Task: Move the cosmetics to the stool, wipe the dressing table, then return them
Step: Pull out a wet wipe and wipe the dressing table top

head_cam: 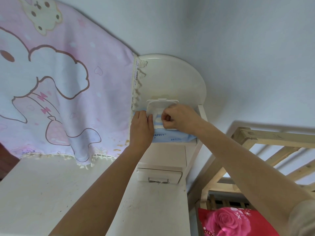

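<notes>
Past the tabletop (pixel 42 193), atop the drawer unit (pixel 163 155), the flat left grip (pixel 141 128) is steadying the wipes pack (pixel 172 137) while the right grip (pixel 177 120) is pinching a wipe (pixel 157 119) at its opening, where a hard yank could be dragging the pack off.

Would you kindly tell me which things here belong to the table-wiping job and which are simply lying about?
Job: wipe pack, lid flipped open; left hand pressing it; right hand pinching at its opening; dressing table top.
Lying about: pink cartoon cloth; small drawer; wooden bed frame; rose cushion.
</notes>
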Tool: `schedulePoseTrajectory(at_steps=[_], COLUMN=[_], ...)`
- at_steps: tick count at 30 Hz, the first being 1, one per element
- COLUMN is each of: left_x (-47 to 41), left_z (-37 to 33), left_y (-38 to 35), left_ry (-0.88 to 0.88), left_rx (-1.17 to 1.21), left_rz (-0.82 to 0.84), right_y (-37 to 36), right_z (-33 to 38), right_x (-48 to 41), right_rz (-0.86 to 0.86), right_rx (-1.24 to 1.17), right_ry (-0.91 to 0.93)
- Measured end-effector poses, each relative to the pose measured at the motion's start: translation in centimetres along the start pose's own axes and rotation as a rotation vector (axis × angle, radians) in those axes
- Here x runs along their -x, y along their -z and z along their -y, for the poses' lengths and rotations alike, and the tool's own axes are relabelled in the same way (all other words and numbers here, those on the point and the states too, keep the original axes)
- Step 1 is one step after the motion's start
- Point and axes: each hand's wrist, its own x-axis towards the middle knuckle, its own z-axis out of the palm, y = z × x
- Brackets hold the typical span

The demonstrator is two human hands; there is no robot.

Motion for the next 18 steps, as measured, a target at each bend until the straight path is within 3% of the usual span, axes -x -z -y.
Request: schedulePoseTrajectory(at_steps=[6, 11, 16, 18], left_x=[0.0, 0.0, -0.9, -1.1], left_z=[0.1, 0.2, 0.0, -0.1], left_y=[0.1, 0.2, 0.6, 0.9], left_ry=[0.007, 0.019, -0.009, -0.071], left_rx=[0.003, 0.006, -0.010, -0.070], left_rz=[0.016, 0.039, 0.079, 0.035], right_y=[-0.9, -1.5, -3.3, -3.4], right_z=[-1.2, -1.0, 0.5, 0.6], right_x=[-0.1, 0.2, 0.5, 0.5], right_rz=[-0.065, -0.080, -0.192, -0.255], right_rx=[-0.247, -0.245, -0.264, -0.425], right_ry=[-0.087, -0.095, -0.280, -0.338])
